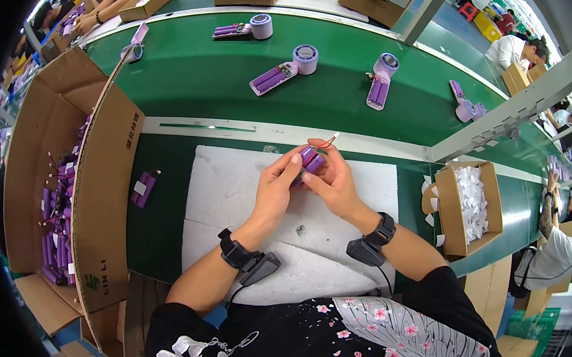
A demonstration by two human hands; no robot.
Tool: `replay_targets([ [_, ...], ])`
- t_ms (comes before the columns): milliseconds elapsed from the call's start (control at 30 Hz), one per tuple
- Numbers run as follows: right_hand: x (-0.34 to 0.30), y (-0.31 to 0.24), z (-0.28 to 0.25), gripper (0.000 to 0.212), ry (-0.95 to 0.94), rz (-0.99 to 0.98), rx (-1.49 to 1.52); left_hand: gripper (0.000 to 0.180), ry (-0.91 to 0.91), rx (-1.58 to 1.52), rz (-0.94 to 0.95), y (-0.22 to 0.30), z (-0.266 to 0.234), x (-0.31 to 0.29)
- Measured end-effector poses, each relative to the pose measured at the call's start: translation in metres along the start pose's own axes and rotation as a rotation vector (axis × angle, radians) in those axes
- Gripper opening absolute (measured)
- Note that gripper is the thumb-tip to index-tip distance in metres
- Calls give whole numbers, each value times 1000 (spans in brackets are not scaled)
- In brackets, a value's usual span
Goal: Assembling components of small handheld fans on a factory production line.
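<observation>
Over a white foam sheet (226, 190), my left hand (275, 187) and my right hand (336, 182) are closed together on a purple battery pack (312, 160). Thin wires with a small white connector stick out of its far end, beside my right fingers. Both thumbs rest on the near part of the pack and hide some of it. To the left of the foam, another purple battery pack (143, 190) with a white label lies on the green table.
A large cardboard box (108, 207) at left holds many purple battery packs. At right stands a small box (450, 208) of white paper pieces. Beyond a metal rail, several purple assemblies, such as one battery with a round part (305, 59), lie on the green conveyor (189, 78). A metal post (531, 106) rises at right.
</observation>
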State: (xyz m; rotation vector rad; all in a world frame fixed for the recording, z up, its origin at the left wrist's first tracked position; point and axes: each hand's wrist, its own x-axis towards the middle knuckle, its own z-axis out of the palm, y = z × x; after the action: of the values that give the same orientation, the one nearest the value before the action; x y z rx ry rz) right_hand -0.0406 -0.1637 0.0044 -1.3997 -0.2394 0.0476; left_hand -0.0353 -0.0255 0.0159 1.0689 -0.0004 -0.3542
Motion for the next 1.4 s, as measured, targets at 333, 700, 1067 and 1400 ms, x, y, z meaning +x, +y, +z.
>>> replay_targets([
  [333,-1,-1,-1,59,-32,81,17,39,3,-20,-23,-5,-8,1],
  [700,1,1,-2,57,-35,89,-8,39,29,-61,-39,-1,-7,2],
  [1067,0,2,-1,56,-38,76,-28,39,31,-63,-75,0,-6,0],
  [1400,1,3,-5,54,-49,80,-23,41,32,-52,-90,0,-6,1],
])
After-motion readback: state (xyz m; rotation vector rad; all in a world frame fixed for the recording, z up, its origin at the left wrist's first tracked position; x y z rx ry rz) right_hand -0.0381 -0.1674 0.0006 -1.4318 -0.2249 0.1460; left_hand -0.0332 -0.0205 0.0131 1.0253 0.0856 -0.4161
